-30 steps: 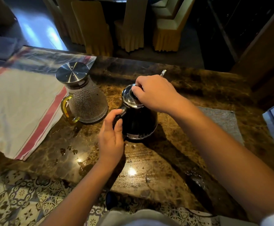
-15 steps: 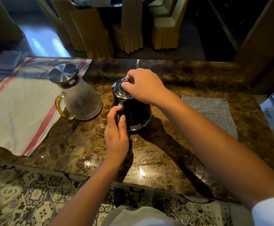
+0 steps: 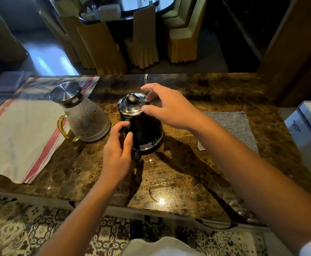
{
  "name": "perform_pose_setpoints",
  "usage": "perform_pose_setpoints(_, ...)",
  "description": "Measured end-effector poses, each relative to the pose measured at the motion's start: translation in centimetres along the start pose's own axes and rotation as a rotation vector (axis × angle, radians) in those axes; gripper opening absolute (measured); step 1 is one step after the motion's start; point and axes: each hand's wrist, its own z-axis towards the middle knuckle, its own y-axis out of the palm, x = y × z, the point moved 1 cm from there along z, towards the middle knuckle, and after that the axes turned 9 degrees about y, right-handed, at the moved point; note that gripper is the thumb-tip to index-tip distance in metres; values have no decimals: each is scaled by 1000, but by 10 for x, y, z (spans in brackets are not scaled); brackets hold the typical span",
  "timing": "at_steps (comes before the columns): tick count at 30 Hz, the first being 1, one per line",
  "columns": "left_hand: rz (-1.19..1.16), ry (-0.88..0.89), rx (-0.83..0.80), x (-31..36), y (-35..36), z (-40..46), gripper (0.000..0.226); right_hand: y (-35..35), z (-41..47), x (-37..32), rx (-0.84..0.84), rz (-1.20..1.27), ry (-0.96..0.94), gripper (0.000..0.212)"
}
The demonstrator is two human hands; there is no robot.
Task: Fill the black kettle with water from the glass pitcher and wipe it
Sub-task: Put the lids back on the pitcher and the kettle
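The black kettle point(image 3: 147, 130) stands mid-counter with its shiny lid point(image 3: 131, 104) seated on top and its thin spout pointing away. My left hand point(image 3: 117, 154) curls round the kettle's handle at its near side. Just right of the lid hovers my right hand point(image 3: 166, 106), fingers spread and holding nothing, with the fingertips close to the lid's rim. Left of the kettle stands the textured glass pitcher point(image 3: 86, 119), with a steel lid and a yellow handle. A grey cloth point(image 3: 232, 126) lies flat to the right of the kettle.
A white towel with red stripes point(image 3: 19, 132) covers the left of the brown marble counter point(image 3: 178, 172). Water patches shine on the counter near its front edge. A white box point(image 3: 310, 130) sits at the right edge. Covered chairs stand beyond the counter.
My right hand has let go of the kettle's lid and lifted off to the right, opening its fingers. The left hand stays on the handle. The view has tilted upward.
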Motion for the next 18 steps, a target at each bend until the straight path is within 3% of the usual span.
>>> perform_pose_setpoints(5, 249, 106, 19, 5, -27, 35, 28, -19, -29, 71, 133, 251, 212, 42)
perform_pose_setpoints(10, 368, 172, 52, 21, -32, 79, 27, -29, -64, 153, 340, 145, 486, 41)
perform_pose_setpoints(13, 405, 241, -49, 23, -26, 103, 32, -32, -76, 187, 410, -78, 547, 44)
perform_pose_setpoints(18, 466, 256, -347, 10, -4, 129, 41, -19, -83, 212, 335, -276, 593, 62)
